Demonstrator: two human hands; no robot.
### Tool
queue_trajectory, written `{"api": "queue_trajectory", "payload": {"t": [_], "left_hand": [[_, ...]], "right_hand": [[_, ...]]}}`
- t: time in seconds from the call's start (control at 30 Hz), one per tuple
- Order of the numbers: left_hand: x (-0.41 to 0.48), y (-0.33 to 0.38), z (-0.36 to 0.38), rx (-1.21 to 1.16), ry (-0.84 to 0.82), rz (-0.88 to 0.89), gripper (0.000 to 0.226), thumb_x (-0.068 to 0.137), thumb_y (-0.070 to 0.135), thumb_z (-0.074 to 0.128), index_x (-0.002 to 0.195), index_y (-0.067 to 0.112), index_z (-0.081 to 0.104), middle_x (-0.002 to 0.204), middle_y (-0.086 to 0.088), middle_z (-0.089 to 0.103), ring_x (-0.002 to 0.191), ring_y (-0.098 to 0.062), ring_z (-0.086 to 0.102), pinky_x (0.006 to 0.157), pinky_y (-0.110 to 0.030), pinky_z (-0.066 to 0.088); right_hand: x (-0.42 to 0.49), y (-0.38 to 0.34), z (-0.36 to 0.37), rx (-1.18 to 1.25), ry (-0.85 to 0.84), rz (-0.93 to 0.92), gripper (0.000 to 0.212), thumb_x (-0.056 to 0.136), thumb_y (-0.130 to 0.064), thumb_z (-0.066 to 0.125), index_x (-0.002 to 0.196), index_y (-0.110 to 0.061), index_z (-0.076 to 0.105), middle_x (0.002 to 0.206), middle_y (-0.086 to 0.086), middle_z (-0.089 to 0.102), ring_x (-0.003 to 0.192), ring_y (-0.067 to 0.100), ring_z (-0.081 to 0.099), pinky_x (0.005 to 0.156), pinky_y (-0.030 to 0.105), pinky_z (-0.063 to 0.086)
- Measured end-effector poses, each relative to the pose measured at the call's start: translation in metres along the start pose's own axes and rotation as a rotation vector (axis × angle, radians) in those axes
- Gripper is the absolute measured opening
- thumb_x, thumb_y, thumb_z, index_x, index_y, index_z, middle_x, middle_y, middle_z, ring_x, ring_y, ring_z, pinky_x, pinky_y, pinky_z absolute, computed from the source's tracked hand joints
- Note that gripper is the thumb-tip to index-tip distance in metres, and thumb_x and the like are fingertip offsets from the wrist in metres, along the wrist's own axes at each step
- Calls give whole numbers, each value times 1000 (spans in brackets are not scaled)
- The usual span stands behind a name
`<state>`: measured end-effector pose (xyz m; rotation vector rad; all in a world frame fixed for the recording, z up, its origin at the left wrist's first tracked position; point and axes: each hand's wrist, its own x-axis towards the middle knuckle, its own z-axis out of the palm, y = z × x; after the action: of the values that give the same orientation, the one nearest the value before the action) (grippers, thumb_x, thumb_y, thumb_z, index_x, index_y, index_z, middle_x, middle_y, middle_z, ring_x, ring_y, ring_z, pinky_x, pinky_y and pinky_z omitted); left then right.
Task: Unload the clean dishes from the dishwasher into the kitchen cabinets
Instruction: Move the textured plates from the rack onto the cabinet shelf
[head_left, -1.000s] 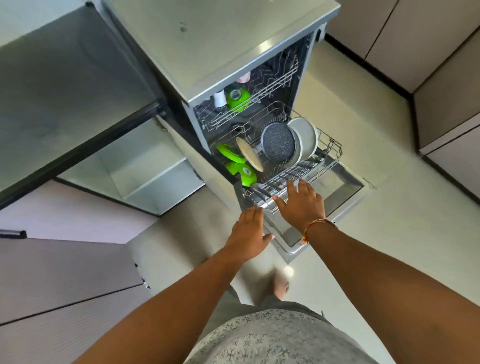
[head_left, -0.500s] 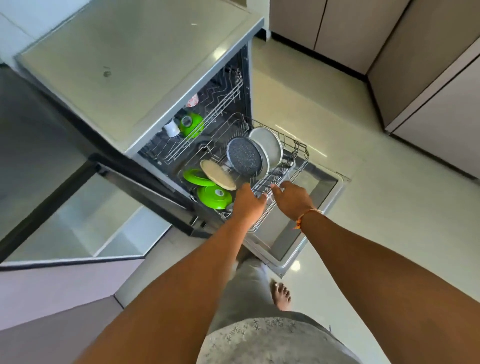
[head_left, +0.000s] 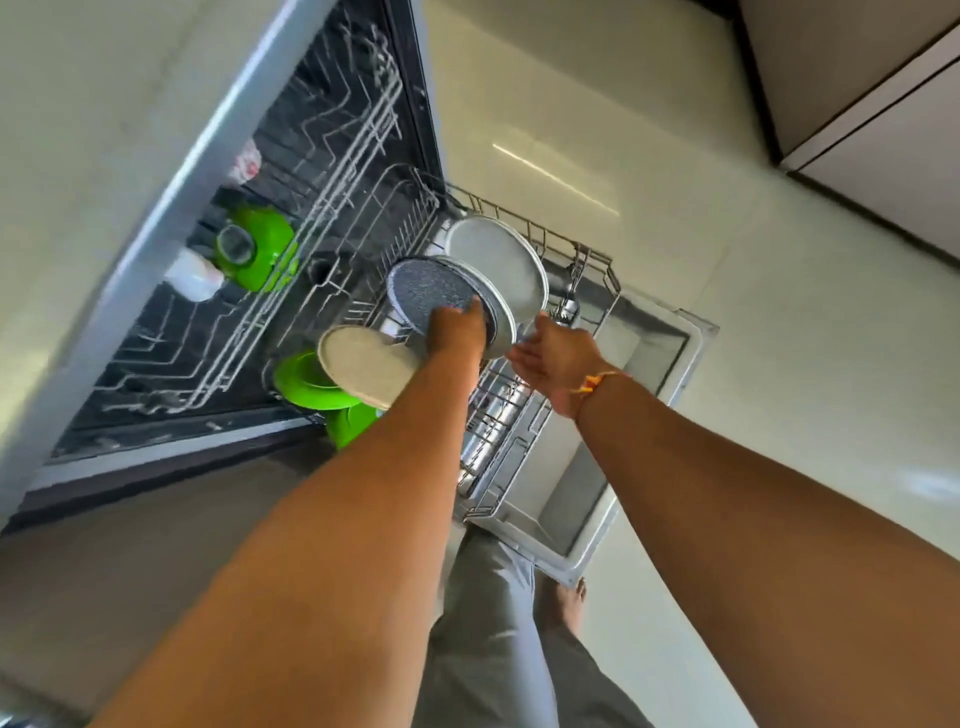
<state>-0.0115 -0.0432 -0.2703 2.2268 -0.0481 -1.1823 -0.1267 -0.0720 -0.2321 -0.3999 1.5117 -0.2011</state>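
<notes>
At speckled plate (head_left: 428, 293) rim — left hand (head_left: 458, 332)

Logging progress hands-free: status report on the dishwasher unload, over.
Left grip on dark speckled round plate, hold unclear. Right grip open beside pale grey round plate. Beige round plate close by left wrist.

Your left grip (head_left: 457, 332) lies against the speckled plate (head_left: 426, 293), upright in the pulled-out lower rack (head_left: 524, 431); blur hides the hold. Your right grip (head_left: 553, 358) hangs just beside, fingers straight.
</notes>
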Motion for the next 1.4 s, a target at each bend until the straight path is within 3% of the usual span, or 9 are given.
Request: {"api": "queue_trajectory", "payload": {"t": [0.1, 0.2, 0.47, 0.6, 0.7, 0.87, 1.1, 1.23, 1.4], "left_hand": [[64, -6, 18, -126, 0, -85, 61, 79, 51, 59, 117, 3, 60, 115, -21, 67, 105, -37, 66, 90, -47, 56], [86, 5, 24, -193, -26, -95, 46, 87, 39, 59, 111, 1, 61, 116, -20, 66, 106, -35, 66, 91, -47, 56], [141, -4, 39, -318, -31, -198, 57, 91, 36, 63, 132, -1, 47, 123, -17, 57, 102, -35, 63, 79, -48, 60], [145, -5, 46, -273, 22, -75, 39, 94, 31, 61, 113, -2, 57, 92, -9, 57, 75, -27, 60, 74, -46, 61], [143, -2, 43, -219, 83, -18, 33, 88, 29, 63, 100, -1, 62, 91, -14, 64, 86, -34, 66, 78, -47, 60], [127, -1, 34, -229, 164, 19, 35, 82, 31, 56, 99, 1, 62, 94, -17, 67, 83, -34, 67, 75, -45, 60], [72, -15, 8, -218, 269, 108, 39, 78, 41, 50, 86, 5, 61, 78, -10, 67, 72, -30, 69, 64, -45, 61], [25, -12, -8, -239, 280, 123, 37, 75, 46, 49, 76, 9, 57, 76, -9, 66, 73, -31, 67, 64, -46, 60], [-56, -16, -26, -388, 261, 120, 54, 61, 56, 46, 83, 9, 60, 85, -13, 68, 80, -33, 68, 69, -48, 60]], "right_hand": [[45, -8, 10, 128, 16, 98, 43, 104, -33, 46, 129, 1, 50, 82, 17, 67, 66, 21, 66, 72, 31, 58], [85, -14, 18, 198, 33, 164, 42, 103, -32, 48, 137, -7, 47, 85, 19, 68, 67, 21, 68, 63, 31, 61], [163, -3, 42, 376, 17, 264, 50, 98, -25, 61, 143, -15, 42, 136, 23, 51, 70, 35, 70, 45, 36, 57], [171, -5, 50, 448, 0, 313, 28, 98, -18, 59, 119, 0, 56, 108, 22, 67, 48, 30, 68, 51, 34, 60], [175, -7, 50, 518, 31, 319, 17, 97, -8, 59, 97, 9, 57, 85, 21, 69, 48, 27, 68, 59, 32, 59], [160, -4, 50, 562, 35, 372, 22, 92, -2, 65, 111, 7, 61, 91, 20, 72, 57, 29, 72, 54, 31, 61], [92, 3, 44, 792, -8, 381, 24, 92, -1, 64, 114, 5, 59, 104, 23, 69, 93, 26, 73, 73, 27, 61], [48, 9, 32, 856, -59, 364, 27, 92, -2, 63, 117, 7, 58, 96, 26, 70, 90, 25, 73, 59, 30, 61], [-18, 19, -4, 897, -183, 255, 34, 93, -2, 62, 126, 7, 57, 88, 22, 68, 57, 26, 70, 46, 26, 57]]}}
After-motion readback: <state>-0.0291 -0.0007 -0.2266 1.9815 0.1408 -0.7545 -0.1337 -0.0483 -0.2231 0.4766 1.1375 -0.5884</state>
